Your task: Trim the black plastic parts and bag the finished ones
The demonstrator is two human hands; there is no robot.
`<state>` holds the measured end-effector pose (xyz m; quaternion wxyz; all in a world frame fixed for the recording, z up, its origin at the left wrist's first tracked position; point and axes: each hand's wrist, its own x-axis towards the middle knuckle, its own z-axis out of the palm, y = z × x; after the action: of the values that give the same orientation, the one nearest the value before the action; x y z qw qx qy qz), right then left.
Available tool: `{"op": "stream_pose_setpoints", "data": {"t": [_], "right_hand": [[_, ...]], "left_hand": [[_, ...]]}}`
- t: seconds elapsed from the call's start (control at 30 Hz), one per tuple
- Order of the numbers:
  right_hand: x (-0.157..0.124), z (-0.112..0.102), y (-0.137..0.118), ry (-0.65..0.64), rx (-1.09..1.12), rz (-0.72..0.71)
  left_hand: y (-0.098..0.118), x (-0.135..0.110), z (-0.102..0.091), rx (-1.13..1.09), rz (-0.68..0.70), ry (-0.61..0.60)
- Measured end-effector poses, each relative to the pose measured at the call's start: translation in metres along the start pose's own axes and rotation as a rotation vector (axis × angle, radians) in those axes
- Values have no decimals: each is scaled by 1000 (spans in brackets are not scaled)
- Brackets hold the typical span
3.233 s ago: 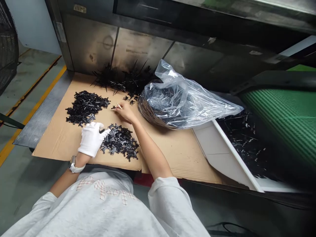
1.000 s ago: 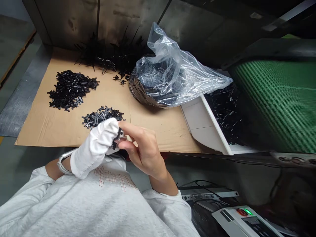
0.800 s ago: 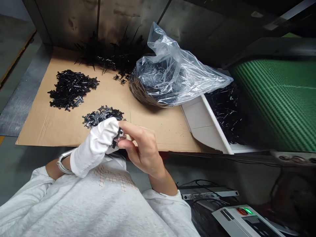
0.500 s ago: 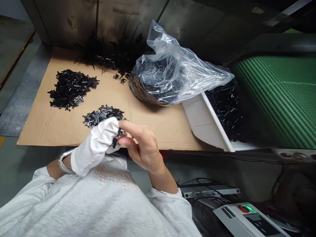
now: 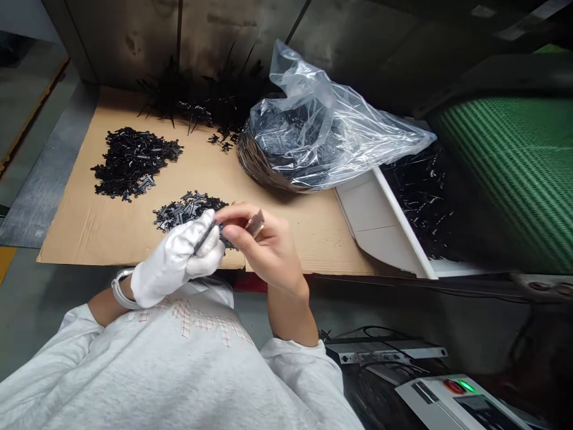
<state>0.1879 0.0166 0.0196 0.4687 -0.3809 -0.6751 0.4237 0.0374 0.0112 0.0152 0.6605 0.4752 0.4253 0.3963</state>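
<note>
My left hand (image 5: pixel 179 257), in a white glove with a band at the wrist, is closed around a small black plastic part (image 5: pixel 205 237). The part lies slanted between the gloved fingers. Bare, my right hand (image 5: pixel 268 248) is curled with a small flat metal blade (image 5: pixel 255 223) in its fingers; the blade's far end is hidden in the palm. My right index fingertip reaches the upper end of the black part. Just behind both hands lies a small pile of black plastic parts (image 5: pixel 183 210), partly covered by them.
A larger heap of black parts (image 5: pixel 134 161) sits on the cardboard sheet (image 5: pixel 201 161) at left. Behind it are dark spiky pieces (image 5: pixel 179 95). A clear plastic bag (image 5: pixel 313 131), a white bin (image 5: pixel 380 215) and a green conveyor belt (image 5: pixel 523 173) stand rightward.
My hands have moved slightly apart. The black part has turned and now lies along the gloved fingers. My right hand has rolled, bringing the metal blade into plainer view.
</note>
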Motion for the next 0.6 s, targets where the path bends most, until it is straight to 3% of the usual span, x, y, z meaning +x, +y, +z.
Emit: {"op": "stream_pose_setpoints", "data": {"t": [0.13, 0.23, 0.47, 0.6], "right_hand": [[4, 2, 4, -45, 45, 123], [7, 3, 3, -31, 91, 164], [9, -3, 1, -30, 177, 242], [9, -3, 5, -46, 148, 257]], "left_hand": [[-8, 3, -4, -208, -119, -214], [-13, 5, -5, -293, -162, -292], [-27, 11, -19, -93, -16, -72], [-22, 9, -28, 142, 67, 81]]}}
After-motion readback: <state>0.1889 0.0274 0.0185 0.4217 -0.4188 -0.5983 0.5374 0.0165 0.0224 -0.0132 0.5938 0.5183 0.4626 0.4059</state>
